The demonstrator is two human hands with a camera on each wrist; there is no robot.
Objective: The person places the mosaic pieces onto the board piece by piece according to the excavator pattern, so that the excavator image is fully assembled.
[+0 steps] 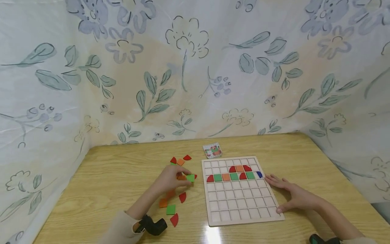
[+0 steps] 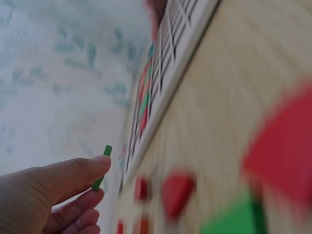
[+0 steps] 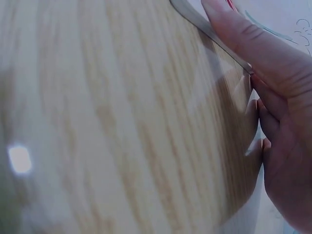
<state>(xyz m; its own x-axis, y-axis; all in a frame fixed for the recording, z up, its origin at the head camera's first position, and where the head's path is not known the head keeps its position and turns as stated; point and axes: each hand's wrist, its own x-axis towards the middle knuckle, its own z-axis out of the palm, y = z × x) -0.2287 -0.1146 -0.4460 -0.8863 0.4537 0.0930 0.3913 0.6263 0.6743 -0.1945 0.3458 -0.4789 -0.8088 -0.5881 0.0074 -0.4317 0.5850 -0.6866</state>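
My left hand (image 1: 167,180) pinches a green square tile (image 1: 190,178) between thumb and fingers, just left of the board. The left wrist view shows this green tile (image 2: 107,150) edge-on, raised off the table. The pale gridded board (image 1: 232,204) holds a row of red, green and orange pieces with a blue piece (image 1: 259,174) at its right end. Above that row sit an orange square (image 1: 239,168) and two red quarter-circles. My right hand (image 1: 300,196) rests beside the board's right edge, its thumb touching the lower right corner and its fingers extended along the side.
Loose pieces lie left of the board, among them a green square (image 1: 171,209), an orange square (image 1: 163,203) and a red quarter-circle (image 1: 174,220). A small pattern card (image 1: 212,150) lies behind the board. Floral fabric (image 1: 195,84) surrounds the wooden table (image 1: 122,162).
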